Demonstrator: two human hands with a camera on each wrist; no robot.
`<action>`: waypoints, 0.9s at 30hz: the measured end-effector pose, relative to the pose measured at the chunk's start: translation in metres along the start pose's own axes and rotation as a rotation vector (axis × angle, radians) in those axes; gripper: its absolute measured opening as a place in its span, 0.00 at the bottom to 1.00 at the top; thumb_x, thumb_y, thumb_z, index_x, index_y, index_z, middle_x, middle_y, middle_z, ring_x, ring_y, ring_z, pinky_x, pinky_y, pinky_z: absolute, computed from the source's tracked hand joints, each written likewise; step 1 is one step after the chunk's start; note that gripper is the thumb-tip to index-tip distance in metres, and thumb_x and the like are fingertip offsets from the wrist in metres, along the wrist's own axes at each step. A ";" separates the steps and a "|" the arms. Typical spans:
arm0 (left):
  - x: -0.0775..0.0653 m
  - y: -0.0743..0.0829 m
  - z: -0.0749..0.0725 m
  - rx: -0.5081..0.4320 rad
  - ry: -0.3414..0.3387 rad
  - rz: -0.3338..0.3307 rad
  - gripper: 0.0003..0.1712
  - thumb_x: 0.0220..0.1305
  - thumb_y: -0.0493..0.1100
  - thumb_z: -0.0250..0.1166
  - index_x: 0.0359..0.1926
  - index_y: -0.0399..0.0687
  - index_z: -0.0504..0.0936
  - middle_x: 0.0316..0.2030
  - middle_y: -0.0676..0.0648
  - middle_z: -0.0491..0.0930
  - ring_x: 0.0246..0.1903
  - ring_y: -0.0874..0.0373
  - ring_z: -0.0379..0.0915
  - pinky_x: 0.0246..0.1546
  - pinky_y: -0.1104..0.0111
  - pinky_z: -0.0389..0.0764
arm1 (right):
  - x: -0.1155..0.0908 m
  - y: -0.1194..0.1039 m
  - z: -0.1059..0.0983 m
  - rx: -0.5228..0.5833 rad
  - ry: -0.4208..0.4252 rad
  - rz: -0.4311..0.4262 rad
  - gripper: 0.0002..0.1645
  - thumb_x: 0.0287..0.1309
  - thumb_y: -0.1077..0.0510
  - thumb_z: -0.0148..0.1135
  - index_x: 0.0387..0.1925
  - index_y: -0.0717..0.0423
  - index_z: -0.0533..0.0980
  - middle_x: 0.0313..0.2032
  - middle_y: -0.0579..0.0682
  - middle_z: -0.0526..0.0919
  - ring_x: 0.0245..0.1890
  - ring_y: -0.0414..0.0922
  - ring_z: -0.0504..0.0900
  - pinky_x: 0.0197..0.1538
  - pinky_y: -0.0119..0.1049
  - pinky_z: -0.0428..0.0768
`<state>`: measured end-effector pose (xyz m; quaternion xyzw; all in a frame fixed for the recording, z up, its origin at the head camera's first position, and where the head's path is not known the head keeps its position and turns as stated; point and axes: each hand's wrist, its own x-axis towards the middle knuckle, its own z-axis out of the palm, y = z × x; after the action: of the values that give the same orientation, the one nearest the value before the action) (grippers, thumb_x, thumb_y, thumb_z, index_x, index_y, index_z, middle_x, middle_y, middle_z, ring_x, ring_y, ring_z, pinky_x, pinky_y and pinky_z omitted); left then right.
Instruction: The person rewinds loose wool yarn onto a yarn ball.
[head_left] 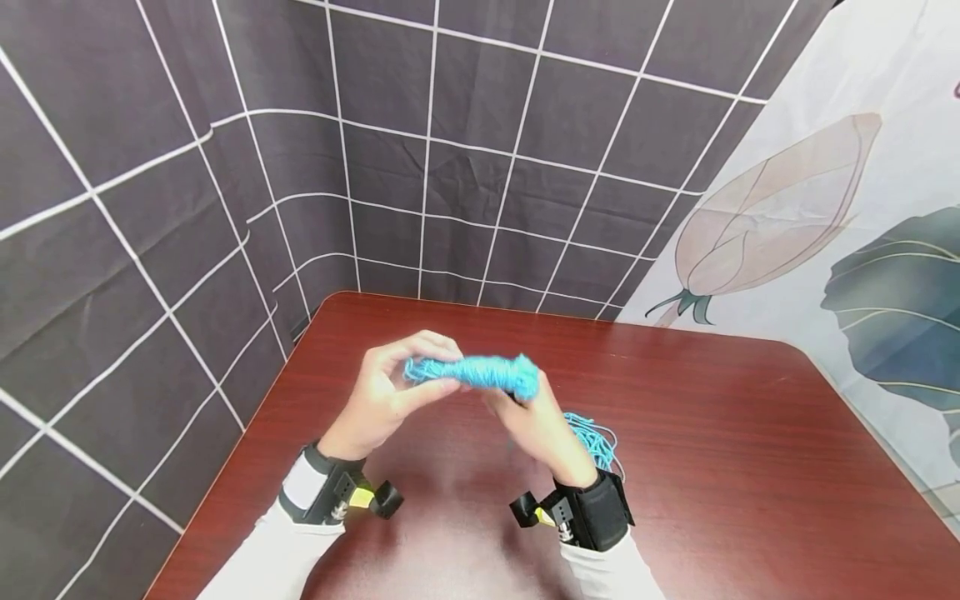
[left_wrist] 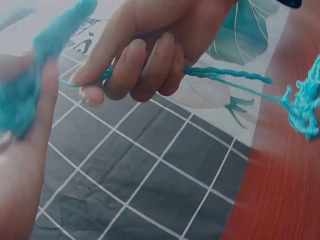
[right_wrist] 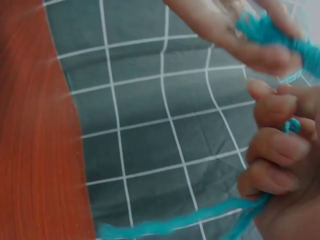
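Note:
A bundle of turquoise yarn (head_left: 480, 372) is held in the air above the table. My left hand (head_left: 386, 396) grips its left end between thumb and fingers. At the bundle's right end is my right hand (head_left: 546, 429), partly behind it in the head view. The left wrist view shows the right hand's fingers curled round turquoise strands (left_wrist: 227, 76), with a thin strand at the thumb tip. One strand runs to a loose heap of turquoise yarn (head_left: 591, 437) on the table, partly hidden by the right wrist. In the right wrist view a thicker, twisted strand (right_wrist: 165, 225) hangs below the fist.
The reddish-brown table (head_left: 750, 433) spreads beneath both hands. A dark grey cloth with a white grid (head_left: 480, 167) hangs behind and to the left. On the right hangs a white cloth with a flower print (head_left: 772, 217). Each wrist carries a strapped camera.

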<state>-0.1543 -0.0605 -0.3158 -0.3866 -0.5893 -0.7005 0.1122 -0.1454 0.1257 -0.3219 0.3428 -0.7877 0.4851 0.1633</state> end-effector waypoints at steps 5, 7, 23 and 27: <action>-0.001 -0.009 0.000 0.299 0.180 0.004 0.15 0.46 0.25 0.68 0.39 0.30 0.81 0.37 0.39 0.79 0.40 0.52 0.73 0.40 0.74 0.79 | -0.005 0.015 0.008 -0.009 -0.096 0.103 0.11 0.63 0.56 0.54 0.29 0.52 0.80 0.15 0.43 0.69 0.15 0.36 0.65 0.19 0.31 0.69; -0.003 -0.017 -0.002 0.439 0.182 -0.003 0.14 0.47 0.29 0.69 0.39 0.36 0.83 0.37 0.42 0.80 0.40 0.56 0.73 0.40 0.72 0.78 | -0.006 0.016 0.007 -0.027 -0.094 0.117 0.11 0.63 0.54 0.54 0.28 0.50 0.80 0.16 0.43 0.72 0.16 0.37 0.65 0.20 0.32 0.69; -0.003 0.001 0.002 0.261 -0.323 -0.089 0.13 0.47 0.29 0.69 0.37 0.40 0.80 0.31 0.47 0.80 0.32 0.59 0.72 0.34 0.67 0.78 | -0.008 0.019 -0.020 -0.012 0.066 0.151 0.05 0.58 0.53 0.59 0.32 0.48 0.78 0.20 0.44 0.76 0.18 0.40 0.66 0.22 0.33 0.65; -0.002 -0.001 0.003 0.089 -0.281 -0.040 0.15 0.45 0.25 0.68 0.37 0.33 0.79 0.32 0.42 0.79 0.34 0.53 0.72 0.35 0.69 0.79 | -0.007 0.021 -0.013 0.042 0.026 0.128 0.05 0.59 0.54 0.59 0.31 0.51 0.78 0.20 0.45 0.76 0.18 0.40 0.68 0.20 0.32 0.66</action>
<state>-0.1523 -0.0585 -0.3182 -0.4636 -0.6371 -0.6150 0.0318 -0.1561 0.1461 -0.3339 0.2887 -0.7956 0.5152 0.1348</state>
